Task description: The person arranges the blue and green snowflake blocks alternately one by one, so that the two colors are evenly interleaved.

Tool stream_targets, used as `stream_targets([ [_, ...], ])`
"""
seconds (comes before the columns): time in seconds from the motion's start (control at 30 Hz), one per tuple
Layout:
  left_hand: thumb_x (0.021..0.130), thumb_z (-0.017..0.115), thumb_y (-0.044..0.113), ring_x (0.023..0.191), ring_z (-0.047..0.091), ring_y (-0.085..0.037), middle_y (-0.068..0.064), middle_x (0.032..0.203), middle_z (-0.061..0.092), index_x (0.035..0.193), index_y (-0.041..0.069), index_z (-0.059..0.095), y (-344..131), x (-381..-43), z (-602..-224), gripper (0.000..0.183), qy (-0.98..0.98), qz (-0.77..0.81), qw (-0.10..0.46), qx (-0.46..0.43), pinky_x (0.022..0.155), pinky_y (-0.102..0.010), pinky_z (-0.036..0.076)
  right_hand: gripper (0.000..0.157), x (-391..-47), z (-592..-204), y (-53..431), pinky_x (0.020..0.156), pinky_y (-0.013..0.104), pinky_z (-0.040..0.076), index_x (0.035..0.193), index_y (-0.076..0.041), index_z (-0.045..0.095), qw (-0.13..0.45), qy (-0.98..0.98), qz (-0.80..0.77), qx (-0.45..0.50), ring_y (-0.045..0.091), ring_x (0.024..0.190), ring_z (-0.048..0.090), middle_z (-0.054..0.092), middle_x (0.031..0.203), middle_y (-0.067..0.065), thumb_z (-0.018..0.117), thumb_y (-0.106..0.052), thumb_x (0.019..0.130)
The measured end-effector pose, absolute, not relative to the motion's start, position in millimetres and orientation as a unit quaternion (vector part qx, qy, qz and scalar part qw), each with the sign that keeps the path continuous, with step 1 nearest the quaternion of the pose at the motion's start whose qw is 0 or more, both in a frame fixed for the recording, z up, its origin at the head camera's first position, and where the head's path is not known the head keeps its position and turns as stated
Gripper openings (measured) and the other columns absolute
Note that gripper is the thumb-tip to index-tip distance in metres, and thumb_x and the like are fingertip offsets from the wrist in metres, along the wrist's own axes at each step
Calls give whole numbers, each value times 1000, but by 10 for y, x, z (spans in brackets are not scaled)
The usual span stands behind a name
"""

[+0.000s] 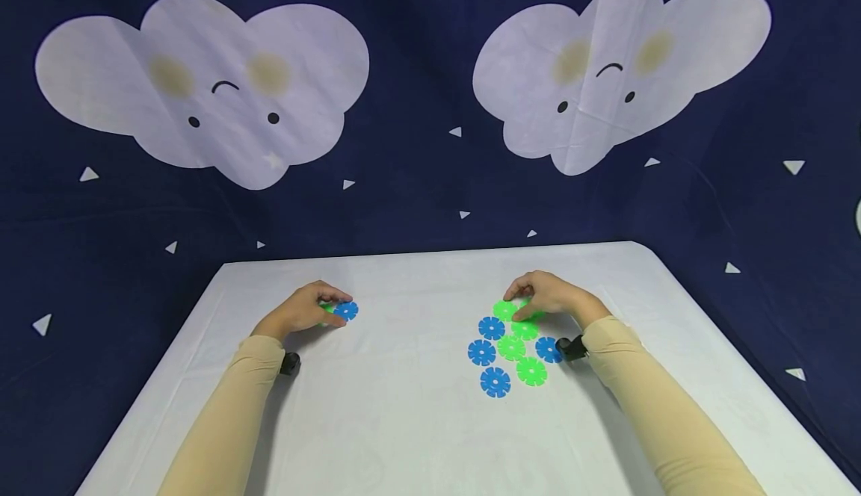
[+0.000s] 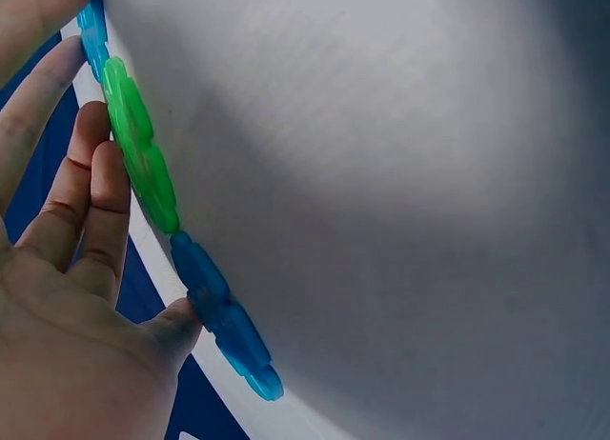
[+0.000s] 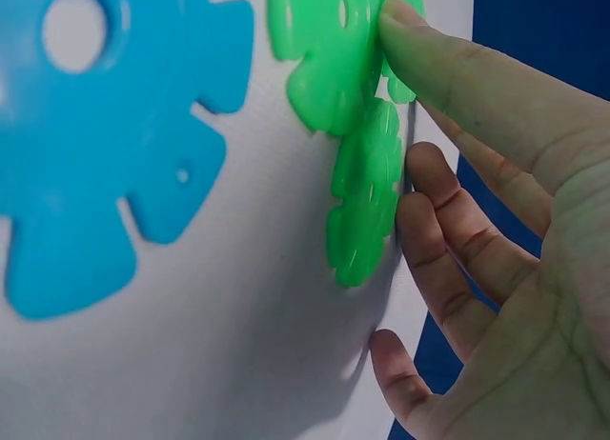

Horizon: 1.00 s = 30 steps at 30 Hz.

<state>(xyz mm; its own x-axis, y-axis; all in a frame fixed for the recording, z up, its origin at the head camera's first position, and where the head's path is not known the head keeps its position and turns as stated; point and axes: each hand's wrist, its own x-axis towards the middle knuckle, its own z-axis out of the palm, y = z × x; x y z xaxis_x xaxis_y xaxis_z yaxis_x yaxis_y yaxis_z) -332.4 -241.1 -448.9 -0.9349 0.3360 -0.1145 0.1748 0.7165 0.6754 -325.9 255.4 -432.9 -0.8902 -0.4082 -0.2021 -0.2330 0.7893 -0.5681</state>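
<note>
My left hand (image 1: 306, 308) is low over the table's left side. Its thumb and index finger pinch opposite edges of a blue notched plastic building disc (image 1: 346, 311). A green disc (image 2: 141, 145) lies under that hand, and the little finger touches another blue disc (image 2: 224, 316) there. On the right, my right hand (image 1: 548, 292) reaches over a group of discs. Thumb and index finger pinch a green disc (image 1: 504, 311) at the group's far edge. Its other fingers hang beside another green disc (image 3: 367, 192), partly hidden in the head view.
Nearer on the white table (image 1: 397, 421) lie several more discs, among them a green disc (image 1: 531, 371) and a blue disc (image 1: 495, 382). Another blue disc (image 1: 548, 349) is beside the right wrist camera (image 1: 570, 348). A dark cloth (image 1: 417, 145) with clouds hangs behind.
</note>
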Motion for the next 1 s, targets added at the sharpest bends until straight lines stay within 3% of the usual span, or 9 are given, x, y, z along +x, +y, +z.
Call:
stream_targets([
  [0.43,84,93,19,126,59,-36,-20,137,63,130,7,77,-2402,-3327,-4484,51,915,360,119,140,114,-57,47,37,-3303,-4314,2542,114,54,49,116,-11,78,179,931,-277,-159,30,122,64,75,125,9,93,-20,83],
  [0.73,83,93,19,126,59,-35,-19,137,64,130,8,78,-2401,-3349,-4484,50,914,363,122,137,115,-56,46,35,-3306,-4285,2463,99,43,50,107,-11,77,166,940,-254,-155,23,104,59,71,109,7,95,-24,80],
  [1.0,84,92,17,125,58,-35,-20,135,63,131,5,77,-2412,-3338,-4485,50,913,364,121,137,115,-57,46,35,-3340,-4247,2405,90,35,46,107,-10,74,197,940,-242,-141,21,99,53,63,102,3,93,-25,82],
])
